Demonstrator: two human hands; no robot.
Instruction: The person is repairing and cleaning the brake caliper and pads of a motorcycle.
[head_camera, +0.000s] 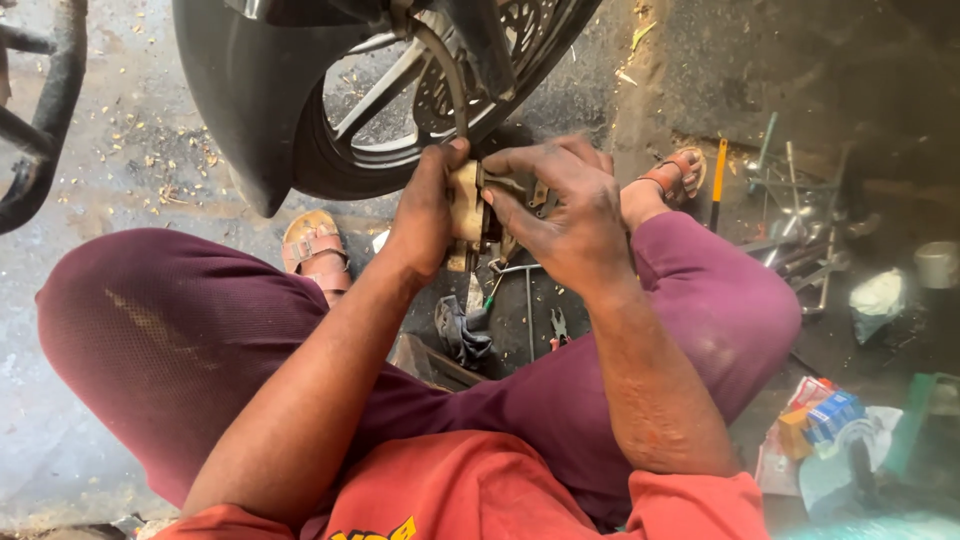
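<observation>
Down on the oily workshop floor (120, 160), below the wheel (330, 150), both hands, left hand (425, 215) and right hand (565, 215), clamp fingers around a brake caliper (478, 205), likely heavy, rigid, greasy—best held by its body.

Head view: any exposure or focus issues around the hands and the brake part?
Head view: left hand, right hand and the tan brake caliper between them are sharp and evenly lit; concrete at the left edge is washed out; tools at right sit in deep shadow; bottom right corner is blurred.
</observation>
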